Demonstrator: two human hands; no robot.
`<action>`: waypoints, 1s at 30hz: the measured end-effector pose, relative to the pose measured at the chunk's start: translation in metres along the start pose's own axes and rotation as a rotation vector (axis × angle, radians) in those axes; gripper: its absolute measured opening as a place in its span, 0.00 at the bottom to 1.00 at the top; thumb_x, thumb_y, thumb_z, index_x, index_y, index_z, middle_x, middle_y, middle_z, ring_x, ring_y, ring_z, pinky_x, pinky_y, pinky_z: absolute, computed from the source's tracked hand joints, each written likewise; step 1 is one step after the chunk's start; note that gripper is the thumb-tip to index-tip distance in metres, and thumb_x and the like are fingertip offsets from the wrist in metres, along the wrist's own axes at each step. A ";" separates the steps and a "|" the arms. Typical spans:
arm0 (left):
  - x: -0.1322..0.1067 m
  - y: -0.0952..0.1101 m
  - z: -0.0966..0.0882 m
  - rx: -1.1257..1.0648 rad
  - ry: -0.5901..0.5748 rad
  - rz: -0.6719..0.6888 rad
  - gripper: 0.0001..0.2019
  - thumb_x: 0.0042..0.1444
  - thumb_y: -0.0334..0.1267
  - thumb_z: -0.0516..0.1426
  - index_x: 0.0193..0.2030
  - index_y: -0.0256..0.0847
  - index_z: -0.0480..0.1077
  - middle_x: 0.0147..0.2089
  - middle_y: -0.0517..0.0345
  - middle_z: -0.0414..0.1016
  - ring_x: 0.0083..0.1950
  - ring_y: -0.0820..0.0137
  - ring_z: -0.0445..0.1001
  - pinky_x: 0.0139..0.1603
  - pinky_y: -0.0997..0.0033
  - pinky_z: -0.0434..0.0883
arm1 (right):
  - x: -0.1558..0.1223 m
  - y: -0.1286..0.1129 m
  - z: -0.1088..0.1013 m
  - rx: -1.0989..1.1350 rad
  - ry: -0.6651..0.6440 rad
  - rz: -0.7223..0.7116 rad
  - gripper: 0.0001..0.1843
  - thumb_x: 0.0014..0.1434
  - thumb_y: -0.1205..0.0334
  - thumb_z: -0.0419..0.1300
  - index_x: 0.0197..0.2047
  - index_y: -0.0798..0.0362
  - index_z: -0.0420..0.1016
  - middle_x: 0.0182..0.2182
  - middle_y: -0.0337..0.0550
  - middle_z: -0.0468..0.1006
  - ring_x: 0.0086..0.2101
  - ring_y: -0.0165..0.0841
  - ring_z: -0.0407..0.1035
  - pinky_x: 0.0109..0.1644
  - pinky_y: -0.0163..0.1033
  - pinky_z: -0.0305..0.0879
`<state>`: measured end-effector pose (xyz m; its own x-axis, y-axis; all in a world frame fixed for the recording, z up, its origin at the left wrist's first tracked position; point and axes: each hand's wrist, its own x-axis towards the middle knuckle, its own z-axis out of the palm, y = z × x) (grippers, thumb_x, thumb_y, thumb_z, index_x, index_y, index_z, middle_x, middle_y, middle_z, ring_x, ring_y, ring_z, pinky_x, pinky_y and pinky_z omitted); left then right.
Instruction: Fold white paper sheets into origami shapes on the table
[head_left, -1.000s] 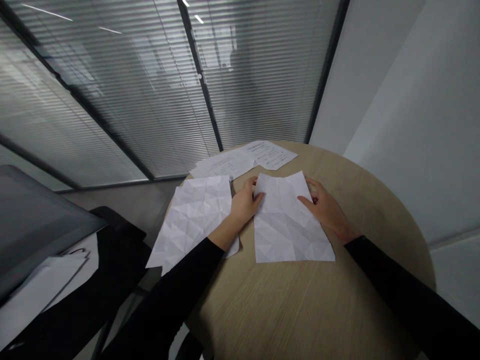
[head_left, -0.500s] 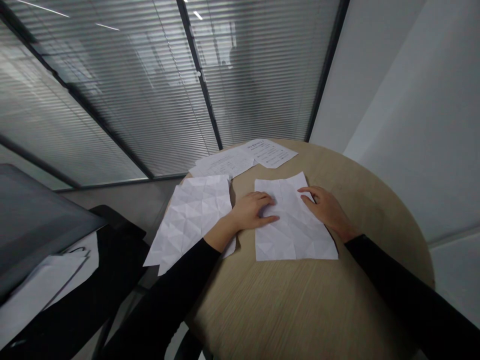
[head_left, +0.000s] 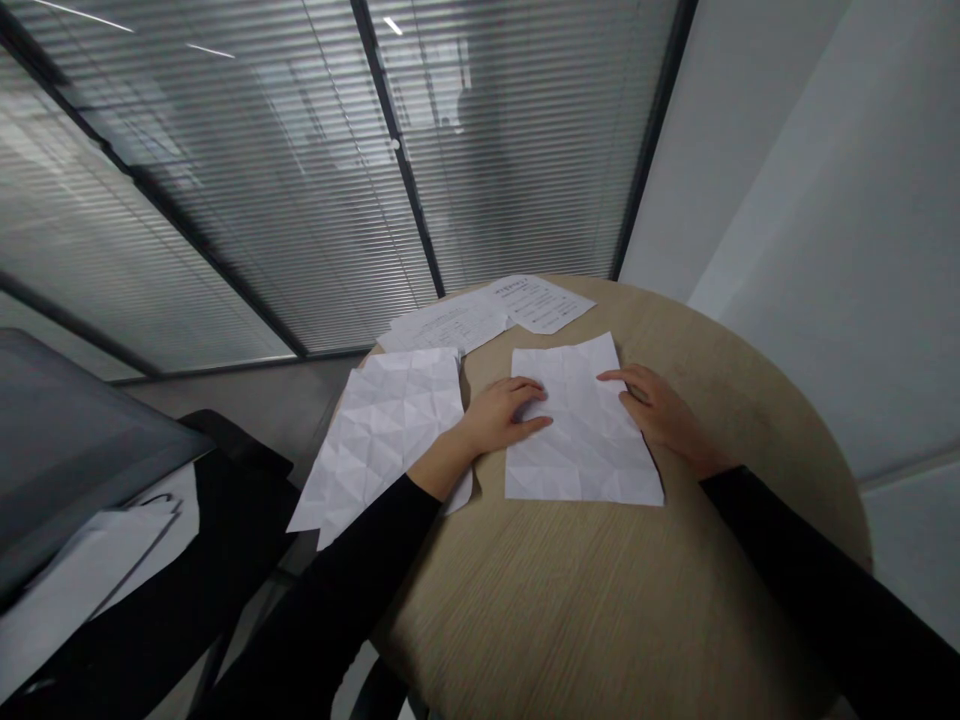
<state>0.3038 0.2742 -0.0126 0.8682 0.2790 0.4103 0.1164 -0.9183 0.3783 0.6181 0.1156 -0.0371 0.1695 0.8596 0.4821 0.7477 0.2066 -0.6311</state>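
Observation:
A creased white sheet of paper [head_left: 577, 450] lies on the round wooden table [head_left: 555, 600] between my hands. On its left edge rests my left hand [head_left: 504, 415], fingers apart, thumb stretched over the paper. My right hand [head_left: 656, 405] is at the sheet's right edge, with the index finger extended onto the paper and the thumb apart from it. Neither hand grips the sheet. Left of it, partly behind my left forearm, are more creased sheets [head_left: 390, 420] with a grid of triangular folds, overhanging the table's left edge.
Printed papers [head_left: 536, 303] overlap near the table's far edge. At the lower left, a black chair or bag-like dark surface [head_left: 240, 510] holds white papers [head_left: 97, 570] beside a grey panel [head_left: 75, 430]. Glass with blinds [head_left: 315, 180] stands behind, and a white wall [head_left: 825, 250] on the right.
The sheet between my hands has shifted slightly away from me and turned a little. My right hand has moved slightly right and up along its edge; my left hand barely moved.

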 end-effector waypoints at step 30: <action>0.002 -0.007 -0.002 0.057 0.187 -0.334 0.16 0.69 0.42 0.69 0.60 0.43 0.80 0.50 0.48 0.86 0.53 0.53 0.84 0.62 0.45 0.82 | -0.006 0.016 -0.013 -0.030 -0.046 0.101 0.29 0.67 0.65 0.59 0.65 0.37 0.89 0.62 0.44 0.90 0.63 0.52 0.83 0.74 0.66 0.77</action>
<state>0.3039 0.2818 -0.0124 0.6757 0.6069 0.4185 0.4092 -0.7810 0.4718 0.6372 0.1080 -0.0419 0.2159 0.8960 0.3881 0.7474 0.1041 -0.6561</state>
